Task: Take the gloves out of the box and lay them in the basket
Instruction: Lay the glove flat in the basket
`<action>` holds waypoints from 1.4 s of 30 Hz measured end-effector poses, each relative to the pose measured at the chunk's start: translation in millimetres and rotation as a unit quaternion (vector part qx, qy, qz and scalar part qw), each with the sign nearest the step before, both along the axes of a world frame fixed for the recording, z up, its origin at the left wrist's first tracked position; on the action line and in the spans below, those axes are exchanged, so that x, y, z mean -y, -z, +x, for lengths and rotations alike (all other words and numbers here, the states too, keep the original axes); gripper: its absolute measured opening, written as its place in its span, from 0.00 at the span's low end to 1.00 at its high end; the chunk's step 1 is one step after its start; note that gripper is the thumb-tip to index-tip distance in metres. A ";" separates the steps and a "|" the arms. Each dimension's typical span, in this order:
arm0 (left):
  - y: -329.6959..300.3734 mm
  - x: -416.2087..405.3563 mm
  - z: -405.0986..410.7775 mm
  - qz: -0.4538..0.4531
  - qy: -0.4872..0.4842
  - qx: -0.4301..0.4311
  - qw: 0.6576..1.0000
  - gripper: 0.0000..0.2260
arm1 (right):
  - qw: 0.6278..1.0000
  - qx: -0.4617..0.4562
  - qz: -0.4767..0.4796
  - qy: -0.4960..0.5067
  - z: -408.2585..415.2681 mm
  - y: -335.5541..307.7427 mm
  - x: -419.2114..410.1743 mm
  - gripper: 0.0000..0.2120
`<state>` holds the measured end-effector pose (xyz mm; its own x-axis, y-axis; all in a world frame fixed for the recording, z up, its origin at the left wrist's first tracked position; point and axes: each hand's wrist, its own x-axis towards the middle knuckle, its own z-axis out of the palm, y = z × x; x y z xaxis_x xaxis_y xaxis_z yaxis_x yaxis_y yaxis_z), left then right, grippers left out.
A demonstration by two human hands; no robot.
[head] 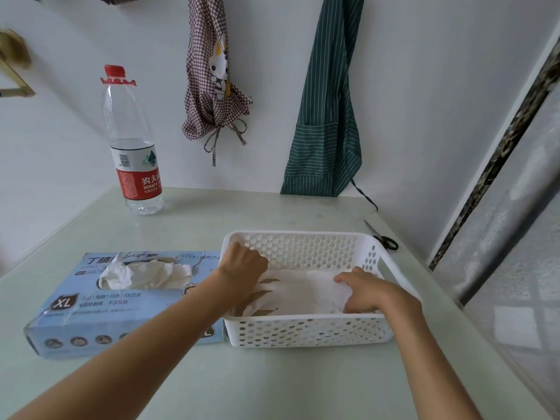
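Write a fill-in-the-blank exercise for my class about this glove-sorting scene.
1. Both hands reach into the white perforated plastic ____.
2. The blue cardboard glove box is marked with the size ____.
3. The clear plastic water bottle has a ____ cap.
4. The left hand and right hand rest on white ____.

Missing words: basket; XL; red; gloves

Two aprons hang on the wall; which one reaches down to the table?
The green striped apron on the right: its hem meets the table. The checked apron with the rabbit picture ends well above it.
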<state>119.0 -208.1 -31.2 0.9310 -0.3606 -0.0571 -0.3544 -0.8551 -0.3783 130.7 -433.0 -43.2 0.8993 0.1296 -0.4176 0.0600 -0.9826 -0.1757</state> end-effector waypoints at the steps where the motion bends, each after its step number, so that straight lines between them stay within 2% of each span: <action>1: -2.3 0.9 -0.5 -0.008 -0.005 -0.010 1.000 0.09 | 1.000 -0.004 0.006 0.005 0.0 -0.2 -0.2 0.33; 4: -6.2 1.0 -4.4 -0.015 -0.020 -0.079 0.997 0.18 | 1.000 -0.012 0.012 0.012 -0.4 0.2 -0.3 0.33; 6: -5.2 -0.3 -7.7 0.027 -0.039 -0.127 0.991 0.24 | 1.000 -0.008 0.000 0.002 -1.2 1.1 -2.0 0.33; 9: -4.0 -2.9 -6.9 0.072 -0.041 -0.132 0.988 0.25 | 1.000 0.001 -0.008 -0.005 0.6 3.5 -4.0 0.32; 11: -6.1 -2.6 -7.9 0.064 -0.037 -0.121 0.990 0.23 | 1.000 -0.001 -0.005 -0.004 -1.3 1.5 -4.5 0.32; 14: -8.2 -6.8 -11.4 -0.011 -0.018 -0.084 0.996 0.21 | 1.000 0.001 0.009 0.005 -7.3 -2.4 -0.8 0.33; 16: -15.4 -21.7 -18.6 -0.107 0.014 -0.038 0.993 0.20 | 0.999 0.029 0.015 0.000 -15.2 -9.5 -2.7 0.32; 19: -35.4 -58.8 -43.7 -0.298 0.017 0.051 0.953 0.16 | 0.992 0.117 0.034 -0.017 -26.3 -25.7 -12.7 0.28; 22: -47.2 -115.6 -76.9 -0.406 -0.062 0.153 0.899 0.13 | 0.973 0.212 0.079 -0.049 -38.4 -46.2 -42.8 0.22; 23: -47.9 -137.2 -85.2 -0.416 -0.097 0.156 0.891 0.14 | 0.960 0.248 0.107 -0.068 -42.7 -52.2 -58.4 0.20; 25: -47.0 -179.8 -92.9 -0.395 -0.171 0.100 0.897 0.18 | 0.934 0.289 0.178 -0.115 -52.5 -62.1 -101.5 0.13; 27: -42.1 -211.0 -93.0 -0.400 -0.213 0.040 0.890 0.21 | 0.915 0.274 0.256 -0.147 -62.9 -67.9 -152.1 0.07; 29: -33.5 -222.7 -89.7 -0.429 -0.218 -0.010 0.876 0.21 | 0.906 0.244 0.290 -0.190 -68.8 -68.9 -195.9 0.15; 31: -20.9 -222.8 -84.9 -0.460 -0.204 -0.042 0.863 0.20 | 0.921 0.204 0.236 -0.232 -68.5 -62.6 -231.9 0.26; 32: -15.3 -220.0 -82.7 -0.475 -0.189 -0.046 0.858 0.18 | 0.929 0.194 0.191 -0.250 -66.4 -57.7 -244.8 0.28; 33: -11.6 -217.9 -81.4 -0.490 -0.175 -0.042 0.853 0.16 | 0.932 0.201 0.158 -0.259 -63.9 -54.5 -255.6 0.25; 35: -6.8 -217.6 -79.0 -0.519 -0.162 -0.025 0.839 0.11 | 0.926 0.228 0.178 -0.242 -56.1 -51.4 -267.0 0.14; 37: -2.1 -221.7 -76.1 -0.531 -0.177 -0.022 0.829 0.12 | 0.915 0.236 0.266 -0.189 -44.2 -52.7 -265.5 0.07; 39: 0.7 -223.9 -74.0 -0.532 -0.199 -0.025 0.823 0.16 | 0.901 0.218 0.349 -0.140 -34.3 -58.3 -255.8 0.05; 42: 2.0 -223.6 -71.6 -0.524 -0.209 -0.030 0.825 0.16 | 0.894 0.170 0.391 -0.135 -29.3 -66.4 -241.0 0.04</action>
